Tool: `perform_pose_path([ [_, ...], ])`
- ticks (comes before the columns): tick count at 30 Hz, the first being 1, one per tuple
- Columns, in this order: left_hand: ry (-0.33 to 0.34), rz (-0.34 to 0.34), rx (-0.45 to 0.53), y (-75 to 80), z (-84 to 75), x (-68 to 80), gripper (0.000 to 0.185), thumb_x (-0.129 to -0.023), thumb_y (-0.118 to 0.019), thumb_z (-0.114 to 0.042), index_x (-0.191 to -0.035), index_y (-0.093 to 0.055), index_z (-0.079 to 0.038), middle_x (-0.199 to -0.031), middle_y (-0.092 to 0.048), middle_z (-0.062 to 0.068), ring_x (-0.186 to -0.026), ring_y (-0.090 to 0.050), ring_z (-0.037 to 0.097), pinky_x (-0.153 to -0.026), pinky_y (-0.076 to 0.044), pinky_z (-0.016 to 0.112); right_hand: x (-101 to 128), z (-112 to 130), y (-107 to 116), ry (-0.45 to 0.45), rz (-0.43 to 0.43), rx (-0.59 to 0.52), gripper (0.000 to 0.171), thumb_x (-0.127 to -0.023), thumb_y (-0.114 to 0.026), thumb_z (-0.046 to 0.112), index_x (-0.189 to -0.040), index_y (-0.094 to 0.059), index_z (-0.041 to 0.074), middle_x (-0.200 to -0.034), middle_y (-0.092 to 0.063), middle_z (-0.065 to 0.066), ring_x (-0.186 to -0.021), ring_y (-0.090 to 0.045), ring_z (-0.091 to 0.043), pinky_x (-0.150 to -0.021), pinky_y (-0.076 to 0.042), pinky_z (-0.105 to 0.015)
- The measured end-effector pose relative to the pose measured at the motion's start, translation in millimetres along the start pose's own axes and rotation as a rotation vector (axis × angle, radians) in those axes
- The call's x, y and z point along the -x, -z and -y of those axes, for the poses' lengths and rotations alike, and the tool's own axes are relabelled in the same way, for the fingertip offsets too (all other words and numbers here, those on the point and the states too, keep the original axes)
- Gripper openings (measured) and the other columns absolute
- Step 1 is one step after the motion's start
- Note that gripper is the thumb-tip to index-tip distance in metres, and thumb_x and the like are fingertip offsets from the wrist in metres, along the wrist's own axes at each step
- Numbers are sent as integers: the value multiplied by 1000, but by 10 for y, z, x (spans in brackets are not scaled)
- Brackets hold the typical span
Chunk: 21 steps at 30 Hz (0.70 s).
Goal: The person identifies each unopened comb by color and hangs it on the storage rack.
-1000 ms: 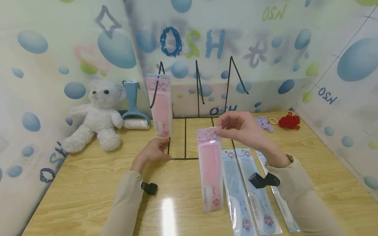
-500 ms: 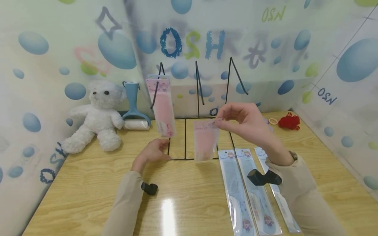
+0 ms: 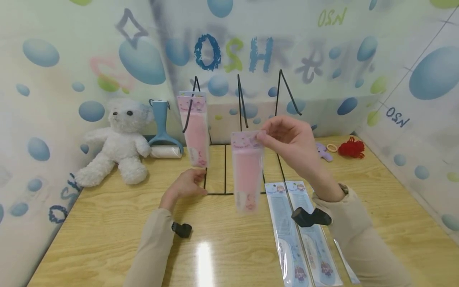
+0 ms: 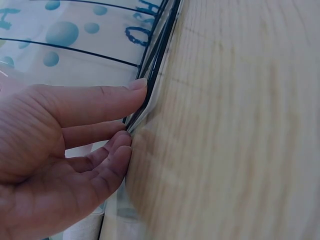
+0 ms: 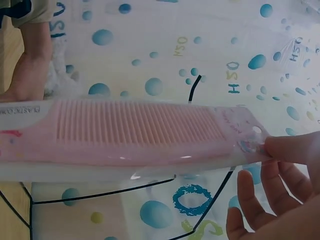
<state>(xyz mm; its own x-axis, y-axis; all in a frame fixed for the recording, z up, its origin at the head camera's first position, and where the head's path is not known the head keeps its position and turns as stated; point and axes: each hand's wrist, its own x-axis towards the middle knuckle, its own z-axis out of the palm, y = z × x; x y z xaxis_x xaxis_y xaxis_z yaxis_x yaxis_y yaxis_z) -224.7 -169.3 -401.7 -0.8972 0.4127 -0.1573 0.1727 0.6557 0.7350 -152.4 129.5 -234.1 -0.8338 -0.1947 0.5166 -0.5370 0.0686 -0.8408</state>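
My right hand (image 3: 261,138) pinches the top edge of a pink comb in a clear packet (image 3: 246,171), which hangs in the air in front of a black wire rack (image 3: 241,103) with three hooks. In the right wrist view the pink comb (image 5: 135,132) lies across the frame, its header held between thumb and finger (image 5: 287,147). A second pink comb packet (image 3: 196,131) hangs on the rack's left hook. My left hand (image 3: 186,184) rests on the rack's base corner, its fingers (image 4: 100,100) lying against the wire (image 4: 156,70). Blue comb packets (image 3: 287,227) lie flat under my right forearm.
A white teddy bear (image 3: 118,139) and a blue lint roller (image 3: 163,137) stand at the back left. A small purple toy (image 3: 324,151), a hair ring (image 3: 332,148) and red yarn (image 3: 351,146) lie at the back right. Bubble-printed walls close in three sides of the wooden table (image 3: 107,223).
My right hand has lifted the pink comb packet up and slightly left, closer to the rack's hooks. The left hand has stayed on the rack's base.
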Motion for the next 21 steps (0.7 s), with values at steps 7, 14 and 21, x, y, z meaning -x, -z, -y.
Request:
perform_pose_path([
  [7, 7, 6, 5, -7, -5, 3, 74, -77, -79, -8, -139, -42, 9, -129, -55, 25, -118, -51, 38, -101, -42, 50, -52, -45, -53, 16, -58, 28, 11, -87, -67, 1, -94, -64, -7, -84, -65, -4, -76, -59, -19, -66, -50, -27],
  [14, 1, 2, -7, -1, 0, -6, 75, -76, -79, -8, -139, -42, 10, -129, -55, 25, -118, -51, 38, -101, -42, 49, -79, -89, -84, 28, -93, 19, 12, -87, -68, 2, -93, -64, -7, -86, -66, -4, -80, -62, -20, -71, -53, -28],
  [21, 14, 6, -5, 0, -6, -8, 74, -77, -79, -9, -139, -42, 8, -130, -54, 24, -120, -50, 38, -102, -41, 50, -106, -129, -105, 30, -132, 9, 12, -87, -69, 4, -93, -64, -6, -85, -67, -3, -81, -62, -20, -75, -53, -30],
])
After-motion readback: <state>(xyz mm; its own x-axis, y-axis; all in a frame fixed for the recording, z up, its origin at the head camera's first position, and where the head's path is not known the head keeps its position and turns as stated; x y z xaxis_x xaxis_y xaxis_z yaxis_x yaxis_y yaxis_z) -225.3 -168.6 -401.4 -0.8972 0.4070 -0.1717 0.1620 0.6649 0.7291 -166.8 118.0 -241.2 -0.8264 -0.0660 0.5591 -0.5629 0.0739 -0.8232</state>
